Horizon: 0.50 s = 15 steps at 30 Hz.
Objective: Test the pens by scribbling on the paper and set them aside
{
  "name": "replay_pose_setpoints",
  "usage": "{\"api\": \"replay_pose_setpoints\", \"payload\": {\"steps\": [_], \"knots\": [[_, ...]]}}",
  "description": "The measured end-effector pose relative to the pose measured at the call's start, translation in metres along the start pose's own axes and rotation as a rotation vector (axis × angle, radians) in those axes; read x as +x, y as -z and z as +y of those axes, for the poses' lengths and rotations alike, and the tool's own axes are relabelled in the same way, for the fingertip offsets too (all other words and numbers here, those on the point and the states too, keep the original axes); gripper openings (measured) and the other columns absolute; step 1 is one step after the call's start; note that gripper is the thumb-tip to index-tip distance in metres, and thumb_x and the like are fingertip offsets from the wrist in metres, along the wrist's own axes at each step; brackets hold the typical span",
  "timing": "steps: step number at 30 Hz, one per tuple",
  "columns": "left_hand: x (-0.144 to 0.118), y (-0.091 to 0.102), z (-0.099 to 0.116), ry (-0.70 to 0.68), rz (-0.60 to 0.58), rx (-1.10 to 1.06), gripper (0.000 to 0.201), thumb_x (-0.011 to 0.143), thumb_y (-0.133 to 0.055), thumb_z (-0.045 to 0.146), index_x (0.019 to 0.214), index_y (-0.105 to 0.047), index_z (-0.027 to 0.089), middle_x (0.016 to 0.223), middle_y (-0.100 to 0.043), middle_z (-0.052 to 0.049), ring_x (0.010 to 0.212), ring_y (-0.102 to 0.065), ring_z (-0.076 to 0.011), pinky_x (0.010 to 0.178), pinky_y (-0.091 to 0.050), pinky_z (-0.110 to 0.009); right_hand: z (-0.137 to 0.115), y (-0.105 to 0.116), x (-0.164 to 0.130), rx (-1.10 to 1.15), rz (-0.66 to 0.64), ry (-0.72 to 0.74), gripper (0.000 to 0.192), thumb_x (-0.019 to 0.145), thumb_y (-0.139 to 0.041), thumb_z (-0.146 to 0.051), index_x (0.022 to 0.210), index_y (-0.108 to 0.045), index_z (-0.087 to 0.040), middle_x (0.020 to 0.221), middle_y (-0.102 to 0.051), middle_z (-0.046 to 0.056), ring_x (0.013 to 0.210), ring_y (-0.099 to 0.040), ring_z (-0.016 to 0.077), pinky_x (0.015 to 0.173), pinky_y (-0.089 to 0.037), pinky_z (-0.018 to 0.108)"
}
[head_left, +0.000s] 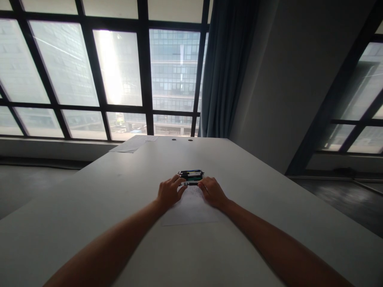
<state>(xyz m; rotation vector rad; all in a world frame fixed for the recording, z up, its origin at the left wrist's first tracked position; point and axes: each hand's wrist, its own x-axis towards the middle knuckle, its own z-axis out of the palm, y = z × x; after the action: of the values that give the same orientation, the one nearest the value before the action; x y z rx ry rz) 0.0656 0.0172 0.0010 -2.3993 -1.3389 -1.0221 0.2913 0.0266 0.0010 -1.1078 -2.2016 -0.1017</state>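
Note:
Both my arms reach out over a long white table (119,207). My left hand (169,192) and my right hand (212,191) meet at a pen (191,183), each pinching one end of it just above a white sheet of paper (191,213). Right behind the pen lies a small row of several dark pens (191,174) side by side. My fingers are curled around the pen's ends; the pen's middle shows between the hands.
Loose papers (134,143) lie at the table's far left end, near two round cable holes (182,140). Beyond are large dark-framed windows (119,79), a blue curtain (224,67) and a grey wall (287,79). The floor drops away on both sides of the table.

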Motion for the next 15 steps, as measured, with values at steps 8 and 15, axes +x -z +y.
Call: {"api": "replay_pose_setpoints", "payload": {"steps": [8, 15], "knots": [[0.0013, -0.0033, -0.0028, -0.068, 0.067, 0.024, 0.02, 0.093, -0.055, 0.038, 0.101, -0.066, 0.024, 0.106, -0.069, -0.005, 0.088, -0.067, -0.0189, 0.074, -0.049, -0.03, -0.0055, 0.0036, 0.0005, -0.033, 0.017, -0.05, 0.031, 0.099, -0.038, -0.031, 0.084, -0.063, -0.018, 0.084, -0.068, 0.006, 0.079, -0.059, 0.0181, 0.076, -0.038, 0.029], [0.002, -0.0051, -0.0047, -0.096, 0.082, -0.02, 0.021, 0.093, -0.055, 0.037, 0.103, -0.069, 0.025, 0.103, -0.071, -0.005, 0.089, -0.067, -0.0178, 0.077, -0.051, -0.03, -0.009, 0.0068, -0.002, -0.059, -0.001, -0.134, 0.03, 0.094, -0.042, -0.031, 0.081, -0.066, -0.019, 0.08, -0.07, 0.005, 0.068, -0.06, 0.0165, 0.063, -0.034, 0.025]]}}
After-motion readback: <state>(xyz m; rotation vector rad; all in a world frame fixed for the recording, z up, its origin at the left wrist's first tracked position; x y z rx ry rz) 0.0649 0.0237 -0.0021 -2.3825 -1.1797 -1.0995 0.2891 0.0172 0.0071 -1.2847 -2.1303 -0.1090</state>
